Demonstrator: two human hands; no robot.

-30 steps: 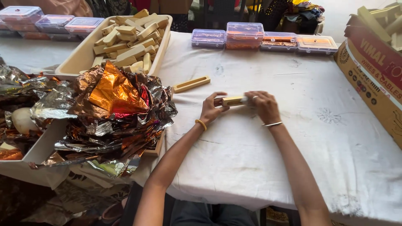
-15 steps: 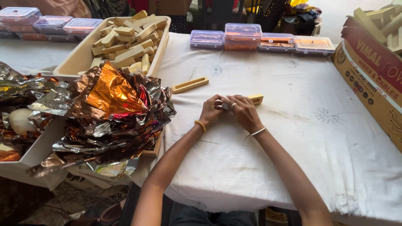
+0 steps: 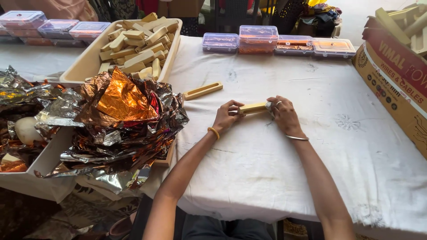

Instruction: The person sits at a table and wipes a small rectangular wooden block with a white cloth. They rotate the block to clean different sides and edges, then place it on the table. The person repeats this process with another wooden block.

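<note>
A pale wooden stick (image 3: 252, 108) lies across the white tablecloth (image 3: 267, 169), held at both ends. My left hand (image 3: 227, 116) pinches its left end and my right hand (image 3: 281, 114) covers its right end, where a bit of silvery foil shows. A second wooden stick with a slot (image 3: 202, 91) rests on the cloth just beyond, to the left, untouched.
A heap of crumpled copper and silver foil (image 3: 120, 115) fills a white tray on the left. A beige tray (image 3: 174, 44) holds several wooden blocks behind it. Clear lidded boxes (image 3: 258, 38) line the far edge. A cardboard box (image 3: 396, 75) stands at right.
My hands closed together over the stick half a second ago; now they have moved apart to its ends, and the stick shows between them.
</note>
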